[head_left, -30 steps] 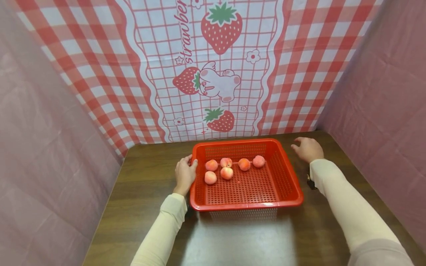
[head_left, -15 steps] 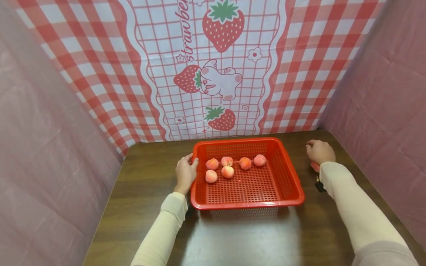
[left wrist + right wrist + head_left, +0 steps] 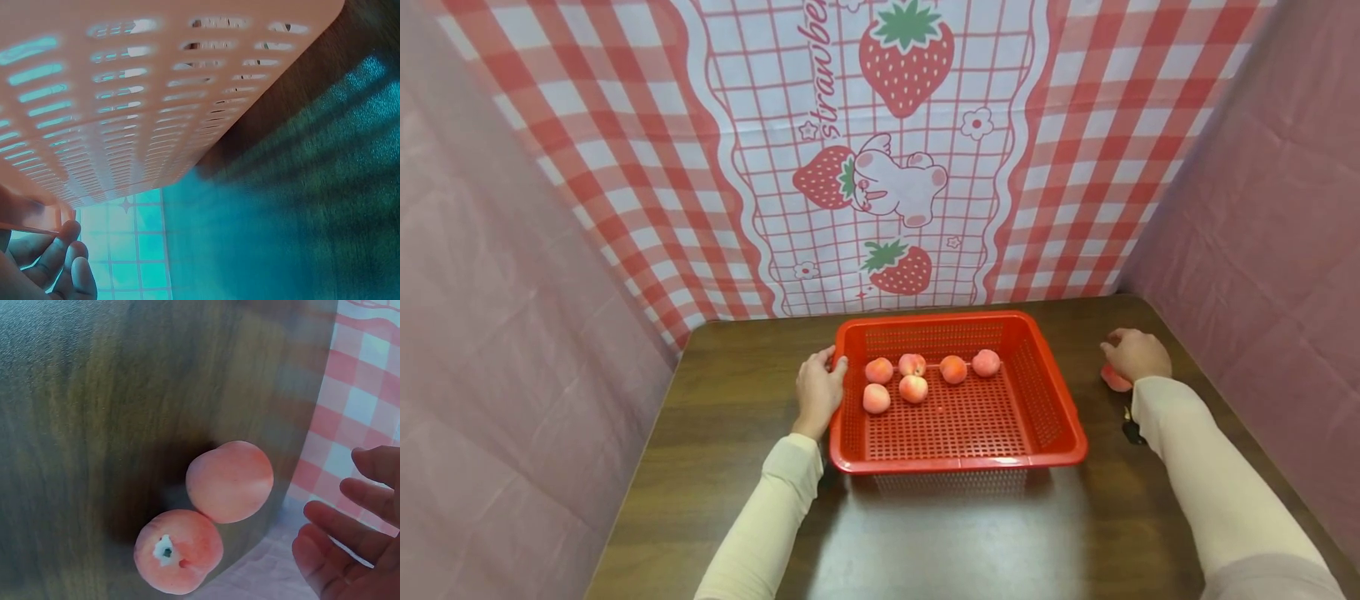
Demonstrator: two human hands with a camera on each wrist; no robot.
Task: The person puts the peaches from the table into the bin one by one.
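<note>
A red plastic basket (image 3: 955, 463) with perforated walls stands on the table, several peaches (image 3: 953, 369) lying toward its back and left. My left hand (image 3: 817, 390) holds the basket's left rim, thumb on top; in the left wrist view its fingers (image 3: 67, 240) curl under that rim. Right of the basket, my right hand (image 3: 1138, 354) hovers above a peach (image 3: 1115, 379) that it partly covers. The right wrist view has two peaches touching on the table, a smooth one (image 3: 230, 481) and one with a pale stem hollow (image 3: 179, 551). The right fingers are spread loosely, apart from both.
The brown wooden table (image 3: 722, 467) runs back to a red-and-white checked cloth (image 3: 1075, 167) with strawberry prints. Pink cloth walls (image 3: 1247, 250) close off both sides. A small dark object (image 3: 1132, 428) shows by the right wrist.
My right hand has moved right and slightly toward me, away from the basket, and a peach beneath it has come into view. The left hand stays on the rim.
</note>
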